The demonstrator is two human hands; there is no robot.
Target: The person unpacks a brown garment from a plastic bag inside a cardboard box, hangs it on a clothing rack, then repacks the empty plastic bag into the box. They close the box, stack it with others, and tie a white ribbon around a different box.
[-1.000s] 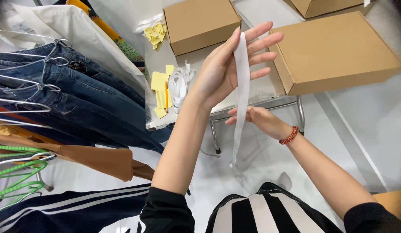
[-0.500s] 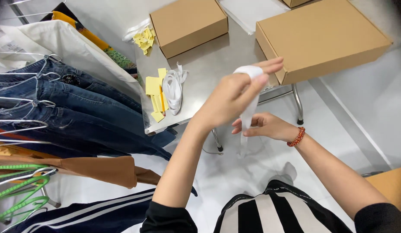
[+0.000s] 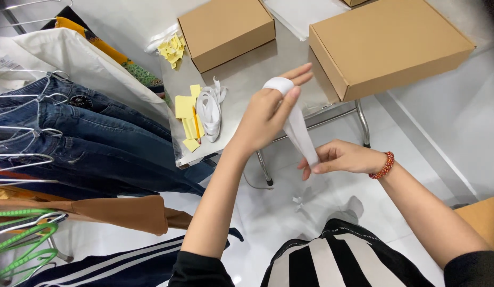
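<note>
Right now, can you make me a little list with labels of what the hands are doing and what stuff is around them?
left hand: raised, white strip looped over its fingers
right hand: pinches the strip's lower end, red bead bracelet on the wrist
table: metal, holds two closed cardboard boxes, yellow slips and a bundle of white strips
rack at left: jeans on wire hangers, a brown garment below
floor: white, glossy
</note>
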